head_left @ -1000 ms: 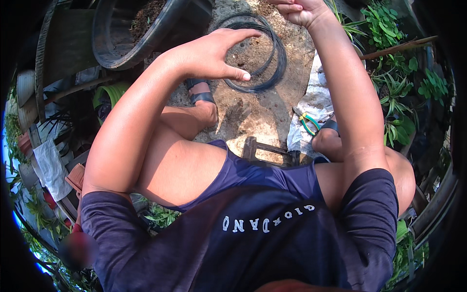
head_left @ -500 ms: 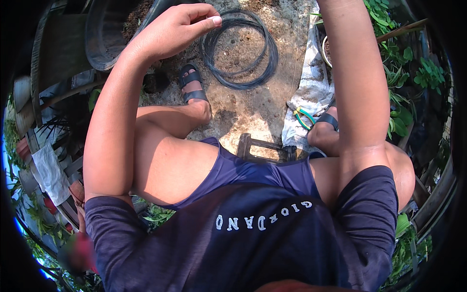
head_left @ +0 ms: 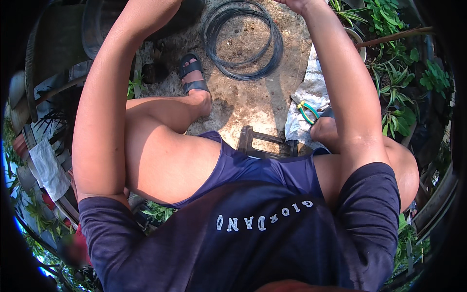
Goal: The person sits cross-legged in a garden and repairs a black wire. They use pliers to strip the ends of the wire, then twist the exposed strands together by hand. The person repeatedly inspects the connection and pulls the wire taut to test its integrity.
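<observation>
Both my arms reach forward to the top edge of the head view. My left hand (head_left: 160, 7) is cut off there, so only its back near the wrist shows and its fingers are out of sight. Only part of my right hand (head_left: 294, 4) shows at the same edge. Its fingers look bent inward, and whatever is in them cannot be made out. Between the two arms a coil of dark wire (head_left: 275, 52) lies on the ground, touched by neither hand. Pliers with green and yellow handles (head_left: 307, 113) rest beside my right foot, on a white sheet (head_left: 296, 119).
A low dark stool (head_left: 246, 138) stands between my legs. Large dark containers (head_left: 90, 31) are at the far left. Green plants (head_left: 396, 92) and a pot rim (head_left: 362, 46) line the right side, with a stick (head_left: 396, 36) across them. My sandalled left foot (head_left: 193, 75) is on stained concrete (head_left: 233, 109).
My left hand has moved forward and left, mostly out of the picture. My right forearm has swung inward, bringing part of that hand into sight. The coil sits slightly higher in view.
</observation>
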{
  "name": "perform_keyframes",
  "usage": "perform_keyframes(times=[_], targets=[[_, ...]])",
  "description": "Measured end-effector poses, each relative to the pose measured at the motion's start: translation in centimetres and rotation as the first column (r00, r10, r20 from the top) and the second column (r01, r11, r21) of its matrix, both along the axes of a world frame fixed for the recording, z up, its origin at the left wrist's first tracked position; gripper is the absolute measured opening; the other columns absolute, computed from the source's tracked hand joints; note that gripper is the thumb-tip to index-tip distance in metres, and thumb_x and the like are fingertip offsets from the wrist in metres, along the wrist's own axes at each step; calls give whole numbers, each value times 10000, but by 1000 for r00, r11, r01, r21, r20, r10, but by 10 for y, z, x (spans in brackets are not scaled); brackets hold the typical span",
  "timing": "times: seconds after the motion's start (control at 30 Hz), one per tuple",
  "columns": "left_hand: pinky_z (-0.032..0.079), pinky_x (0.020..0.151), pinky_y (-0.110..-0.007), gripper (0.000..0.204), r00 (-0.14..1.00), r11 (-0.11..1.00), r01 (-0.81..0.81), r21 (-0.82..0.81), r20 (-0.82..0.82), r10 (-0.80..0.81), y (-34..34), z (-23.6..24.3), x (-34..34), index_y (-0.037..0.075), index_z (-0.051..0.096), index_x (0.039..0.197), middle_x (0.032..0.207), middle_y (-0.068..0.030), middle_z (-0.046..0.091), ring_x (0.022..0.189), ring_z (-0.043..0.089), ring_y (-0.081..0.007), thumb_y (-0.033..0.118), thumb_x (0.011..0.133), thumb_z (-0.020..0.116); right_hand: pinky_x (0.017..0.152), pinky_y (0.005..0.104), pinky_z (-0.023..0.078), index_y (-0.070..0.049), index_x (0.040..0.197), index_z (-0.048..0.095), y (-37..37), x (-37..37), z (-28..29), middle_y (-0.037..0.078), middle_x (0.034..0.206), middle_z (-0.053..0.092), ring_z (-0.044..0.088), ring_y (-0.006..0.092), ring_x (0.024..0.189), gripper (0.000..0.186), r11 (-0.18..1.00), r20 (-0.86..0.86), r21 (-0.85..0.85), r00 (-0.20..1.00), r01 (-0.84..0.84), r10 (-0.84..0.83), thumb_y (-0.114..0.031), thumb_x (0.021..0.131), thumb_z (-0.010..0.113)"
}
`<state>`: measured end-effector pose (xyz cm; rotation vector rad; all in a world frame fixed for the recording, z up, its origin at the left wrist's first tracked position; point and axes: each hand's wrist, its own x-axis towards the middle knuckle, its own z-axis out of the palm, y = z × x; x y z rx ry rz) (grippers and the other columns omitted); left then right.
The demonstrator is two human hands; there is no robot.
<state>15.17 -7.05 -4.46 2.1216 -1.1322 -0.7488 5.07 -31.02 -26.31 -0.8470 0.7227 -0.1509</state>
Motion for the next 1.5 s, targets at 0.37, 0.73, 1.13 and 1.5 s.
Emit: perform_keyframes(times=[0.37,0.73,1.13,1.5], targets=[[456,756,-286,313,954,979,199,-32,233,-187,-9,27,-23,0,674,1012,804,-36,650,768,542,-97,285,993,546,1108,402,400,-125,1421,471,104,-3,-135,151,1413,496,490,327,1311,570,56,-628,-752,739,-657,243,-217,878,618],[504,843,-396,378,923,926,376,3,81,-375,-8,21,11,-19,671,1071,976,-211,685,922,661,-318,313,962,527,996,477,472,-143,1323,510,137,27,-128,140,1338,562,548,349,1223,381,93,-712,-675,679,-732,181,-164,943,534],[491,940,-397,446,889,937,350,-1,316,-331,9,16,12,-24,610,1197,1118,-223,664,1062,642,-325,332,948,509,646,348,483,-128,1182,677,108,26,-159,43,843,659,597,193,721,264,573,-521,-445,720,-688,459,-269,987,567],[489,906,-402,472,891,811,338,477,115,-439,1,29,24,-2,593,1226,1181,-205,656,1063,639,-320,382,970,497,391,180,201,-73,1347,534,70,1,-71,-90,648,293,233,26,503,384,711,-32,198,720,-675,693,-292,1033,503]])
